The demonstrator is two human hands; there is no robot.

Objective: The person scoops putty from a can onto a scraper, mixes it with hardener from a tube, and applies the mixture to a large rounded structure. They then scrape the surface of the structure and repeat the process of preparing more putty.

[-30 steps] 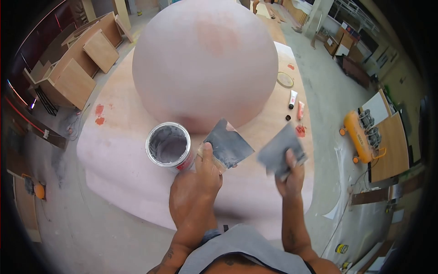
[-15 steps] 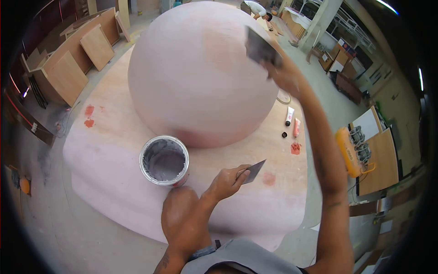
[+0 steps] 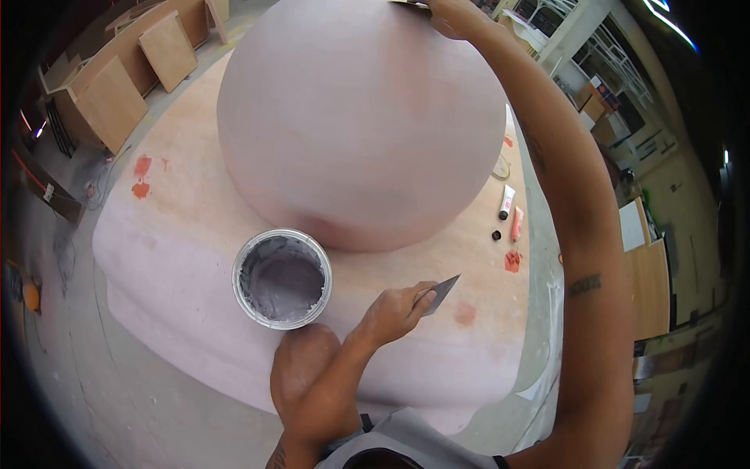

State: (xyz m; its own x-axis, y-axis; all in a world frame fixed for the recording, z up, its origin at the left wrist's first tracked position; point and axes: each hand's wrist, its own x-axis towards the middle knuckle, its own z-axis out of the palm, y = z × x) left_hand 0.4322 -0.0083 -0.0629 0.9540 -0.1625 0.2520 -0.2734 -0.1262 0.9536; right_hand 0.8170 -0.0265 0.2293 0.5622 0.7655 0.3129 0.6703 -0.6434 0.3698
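My left hand [image 3: 397,313] is closed on a putty knife [image 3: 442,295], its blade pointing up and right above the base. At the top edge of the view, my right hand [image 3: 459,17] grips a wide scraper [image 3: 412,6] against the upper part of a large pinkish-grey sphere [image 3: 351,133]. That scraper is partly cut off by the frame. An open tin [image 3: 237,273] of grey putty stands left of my left hand, close to my bent knee [image 3: 301,367].
The sphere rests on a broad wooden base [image 3: 180,180] with pink coating and red smears. Two small tubes, one white [image 3: 506,202] and one red [image 3: 517,224], lie right of it beside a black cap [image 3: 496,235]. Wooden panels [image 3: 168,51] stand at the back left.
My right hand has moved up and left, bringing its scraper from beyond the sphere's right side to its top. My left hand stays nearly still. The view has shifted slightly.
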